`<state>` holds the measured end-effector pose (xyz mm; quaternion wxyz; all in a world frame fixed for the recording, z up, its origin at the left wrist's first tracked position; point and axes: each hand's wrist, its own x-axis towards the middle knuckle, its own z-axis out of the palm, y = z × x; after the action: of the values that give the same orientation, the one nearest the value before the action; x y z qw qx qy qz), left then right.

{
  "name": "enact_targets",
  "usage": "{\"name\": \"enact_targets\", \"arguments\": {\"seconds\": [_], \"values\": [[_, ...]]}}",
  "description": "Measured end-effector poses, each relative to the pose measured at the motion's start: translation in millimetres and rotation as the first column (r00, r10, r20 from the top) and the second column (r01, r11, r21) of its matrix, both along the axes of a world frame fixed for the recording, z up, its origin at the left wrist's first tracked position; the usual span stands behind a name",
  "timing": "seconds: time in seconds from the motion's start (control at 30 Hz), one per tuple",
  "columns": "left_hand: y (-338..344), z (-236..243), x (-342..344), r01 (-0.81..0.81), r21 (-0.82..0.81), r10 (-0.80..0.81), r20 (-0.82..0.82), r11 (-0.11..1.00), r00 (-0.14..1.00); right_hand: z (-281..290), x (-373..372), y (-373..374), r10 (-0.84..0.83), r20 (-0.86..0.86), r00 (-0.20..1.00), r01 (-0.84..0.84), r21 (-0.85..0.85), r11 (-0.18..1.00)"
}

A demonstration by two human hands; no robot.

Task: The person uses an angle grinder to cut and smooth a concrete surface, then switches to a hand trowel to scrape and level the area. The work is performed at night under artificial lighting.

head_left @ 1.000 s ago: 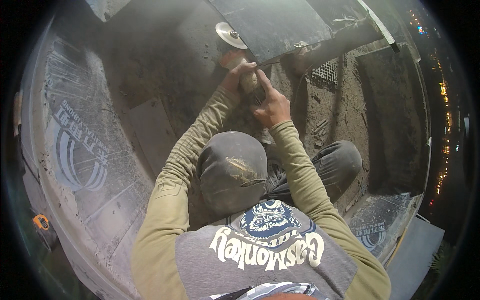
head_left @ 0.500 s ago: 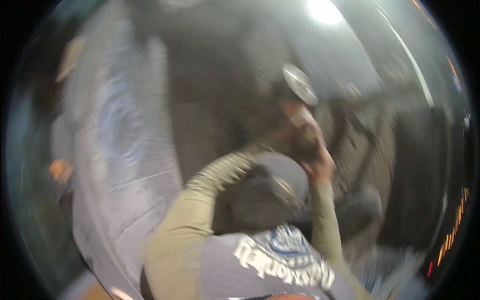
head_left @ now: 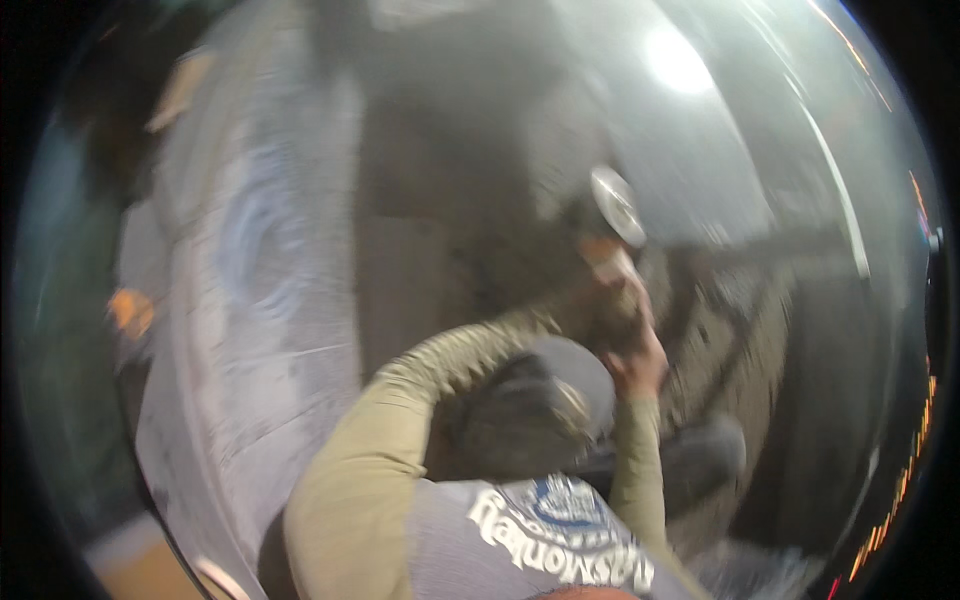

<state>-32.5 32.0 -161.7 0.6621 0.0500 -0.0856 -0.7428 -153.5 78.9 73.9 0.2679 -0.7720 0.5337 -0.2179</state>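
- Plainly, an angle grinder (head_left: pixel 604 262) is out in front of the person, a little right of the middle, its orange-and-white collar showing and its bright round disc (head_left: pixel 617 206) at the far end, tilted at a slant.
- The right hand (head_left: pixel 640 354) is wrapped about the rear of the tool, with 1 finger stretched forward along its side; blur hides the finer detail of that grip.
- The left hand (head_left: pixel 583 304) is on the opposite side, at or just beside the tool's body, dim and smeared; I cannot tell whether its fingers press around it or are partly spread.
- The disc is near the edge of a large grey panel (head_left: pixel 690 150); whether they touch, I cannot tell. A round white glare (head_left: pixel 680 60) shows at the panel's upper part.
- 2 olive sleeves reach forward: the left sleeve (head_left: pixel 365 470) bends inward, the right sleeve (head_left: pixel 637 465) runs nearly straight.
- A dark grey knee (head_left: pixel 530 400) with a pale worn patch rises between them.
- A grey shirt (head_left: pixel 450 540) with white lettering and a blue emblem fills the lower edge.
- On the left runs a pale, dusty ledge (head_left: pixel 290 395) bearing a faint blue round mark (head_left: pixel 262 235); beyond it is an orange object (head_left: pixel 131 313), too blurred to name.
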Motion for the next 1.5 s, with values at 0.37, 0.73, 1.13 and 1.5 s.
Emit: {"name": "enact_targets", "arguments": {"seconds": [0.37,0.73,1.13,1.5], "values": [[-50,158,33,0.183,0.288,-0.252,0.226,0.94,0.941,-2,-5,-50,-0.007,-0.185,0.983,0.006,-0.006,1.0],[14,176,9,0.242,0.292,-0.297,0.161,0.925,0.941,3,-33,8,0.02,-0.077,0.997,-0.031,-0.14,0.99],[-5,165,9,0.308,0.318,-0.35,0.085,0.897,0.933,2,-34,-14,0.004,-0.169,0.986,-0.003,0.006,1.0],[-43,172,23,0.114,0.318,-0.212,0.293,0.941,0.932,9,-11,-47,-0.025,-0.248,0.968,0.037,0.042,0.998]]}}
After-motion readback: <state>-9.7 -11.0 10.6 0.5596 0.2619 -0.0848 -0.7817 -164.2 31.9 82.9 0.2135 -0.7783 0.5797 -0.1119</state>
